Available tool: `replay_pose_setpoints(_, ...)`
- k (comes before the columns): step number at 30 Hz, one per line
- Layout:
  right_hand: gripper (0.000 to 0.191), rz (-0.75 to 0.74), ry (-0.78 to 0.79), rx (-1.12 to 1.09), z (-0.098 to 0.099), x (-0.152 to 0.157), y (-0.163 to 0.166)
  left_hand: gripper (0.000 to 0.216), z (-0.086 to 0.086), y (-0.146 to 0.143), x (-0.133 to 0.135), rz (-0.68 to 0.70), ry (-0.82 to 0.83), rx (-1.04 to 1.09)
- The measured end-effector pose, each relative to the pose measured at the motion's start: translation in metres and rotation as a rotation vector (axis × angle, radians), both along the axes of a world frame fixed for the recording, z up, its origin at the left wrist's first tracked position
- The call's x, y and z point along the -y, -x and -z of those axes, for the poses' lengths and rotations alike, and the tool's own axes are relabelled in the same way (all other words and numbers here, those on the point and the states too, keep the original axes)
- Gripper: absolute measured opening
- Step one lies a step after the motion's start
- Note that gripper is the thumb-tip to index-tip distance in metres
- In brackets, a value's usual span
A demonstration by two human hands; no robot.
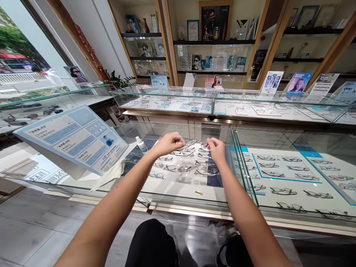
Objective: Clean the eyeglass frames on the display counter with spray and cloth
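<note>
Above the glass display case (178,189), my left hand (170,144) is closed in a pinch on a pair of eyeglasses (191,143) with a thin frame. Level with it and slightly apart, my right hand (217,149) is also closed, its thumb and fingertips pressed together at the right side of the eyeglasses. What sits between those right fingertips is too small to tell. Under both hands, rows of spectacle frames (178,168) show through the glass. A small white bottle (141,144) with a blue label stands left of my left hand.
A pale cloth (109,175) lies by a tilted blue-and-white sign (80,139) at the left. One small gold-coloured piece (198,193) is near the case's front edge. Another glass case (294,167) adjoins on the right; more cases (167,104) and wall shelves (214,42) stand behind.
</note>
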State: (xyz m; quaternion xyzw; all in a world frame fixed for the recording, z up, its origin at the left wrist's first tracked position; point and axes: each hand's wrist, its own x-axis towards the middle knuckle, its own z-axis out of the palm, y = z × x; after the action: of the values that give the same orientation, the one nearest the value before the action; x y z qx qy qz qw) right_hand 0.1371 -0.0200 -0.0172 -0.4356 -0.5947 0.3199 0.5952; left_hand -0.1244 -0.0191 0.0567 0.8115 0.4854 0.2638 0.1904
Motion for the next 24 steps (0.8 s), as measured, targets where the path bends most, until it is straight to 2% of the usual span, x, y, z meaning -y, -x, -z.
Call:
replay_pose_setpoints(2,0.032,-0.023,-0.012,-0.001,0.0,-0.001,0.003,0.03,0.003,-0.018,-0.005,-0.061,-0.009,0.227)
replay_pose_setpoints(5,0.024,-0.055,-0.052,-0.007,0.0,-0.002,0.006,0.031,0.018,-0.052,-0.013,-0.095,0.081,0.567)
replay_pose_setpoints(9,0.024,-0.053,-0.078,-0.029,-0.002,-0.004,0.007,0.033,0.039,-0.092,-0.023,-0.084,0.181,0.835)
replay_pose_setpoints(14,0.024,0.024,-0.069,-0.047,0.0,-0.007,0.006,0.038,0.057,-0.108,-0.028,-0.09,0.153,0.915)
replay_pose_setpoints(24,0.025,0.056,-0.036,-0.043,0.005,-0.009,0.006,0.039,0.074,-0.097,-0.03,0.008,0.092,0.816)
